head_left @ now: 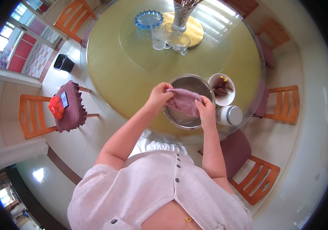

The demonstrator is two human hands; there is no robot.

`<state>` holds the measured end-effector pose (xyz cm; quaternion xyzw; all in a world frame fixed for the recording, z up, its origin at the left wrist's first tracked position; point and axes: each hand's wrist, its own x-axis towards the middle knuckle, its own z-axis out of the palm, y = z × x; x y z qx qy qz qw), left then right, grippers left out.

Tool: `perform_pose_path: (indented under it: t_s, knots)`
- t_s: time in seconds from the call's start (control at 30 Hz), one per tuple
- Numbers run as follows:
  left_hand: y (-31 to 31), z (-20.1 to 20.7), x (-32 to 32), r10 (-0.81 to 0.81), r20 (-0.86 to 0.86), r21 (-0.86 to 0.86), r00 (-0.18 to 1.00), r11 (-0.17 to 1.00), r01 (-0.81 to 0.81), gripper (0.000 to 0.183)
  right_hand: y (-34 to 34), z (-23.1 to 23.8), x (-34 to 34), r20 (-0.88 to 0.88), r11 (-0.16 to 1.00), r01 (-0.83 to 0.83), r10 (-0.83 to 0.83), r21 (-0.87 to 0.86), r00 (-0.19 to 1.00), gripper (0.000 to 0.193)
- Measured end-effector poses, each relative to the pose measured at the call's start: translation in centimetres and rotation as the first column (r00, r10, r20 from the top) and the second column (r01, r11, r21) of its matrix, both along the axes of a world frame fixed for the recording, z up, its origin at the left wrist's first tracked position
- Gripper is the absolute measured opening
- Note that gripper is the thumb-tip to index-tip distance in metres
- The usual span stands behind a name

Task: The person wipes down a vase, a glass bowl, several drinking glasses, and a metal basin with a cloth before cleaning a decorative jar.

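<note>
Head view: the left hand and right hand pinch opposite ends of a ribbed mauve cloth, fingers of each clamped on it, stretched above a stainless-steel basin. The basin stands on the round tabletop beside a white bowl of reddish-brown pieces and a pale-lidded jar.

One cloth, one metal basin, one white bowl — six chairs
</note>
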<state>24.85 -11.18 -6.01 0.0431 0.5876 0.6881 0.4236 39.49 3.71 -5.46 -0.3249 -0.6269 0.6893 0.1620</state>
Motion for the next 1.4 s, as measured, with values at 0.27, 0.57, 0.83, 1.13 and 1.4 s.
perform_pose_path:
  t_s: [0.27,0.57,0.83,1.13,1.4]
  knots:
    - [-12.4,-6.5,-11.2,0.056,-0.263,-0.335,0.963,0.931,-0.145,0.024,-14.0,-3.8,-11.9,0.159,0.972,-0.189,0.21,-0.137,0.965,0.032]
    - [-15.0,-12.1,-11.5,-0.597,-0.674,-0.734,0.435,0.606,-0.306,0.056,-18.0,-16.3,-15.7,0.635,-0.079,-0.631,0.151,0.771,0.757,0.06]
    - [-12.1,-17.9,-16.6,-0.721,-0.66,-0.751,0.211,0.632,-0.19,0.06,-16.3,-17.1,-21.0,0.71,0.076,-0.739,0.228,0.669,0.666,0.073]
    - [-8.5,-17.8,-7.8,-0.675,-0.736,-0.676,-0.057,0.726,0.129,0.056,-17.4,-18.0,-11.4,0.774,0.266,-0.727,-0.238,0.633,0.587,0.082]
    - [-21.5,-17.0,-7.0,-0.749,-0.624,-0.78,0.222,0.611,-0.133,0.06,-24.9,-15.3,-10.9,0.748,0.216,-0.824,0.346,0.523,0.566,0.099]
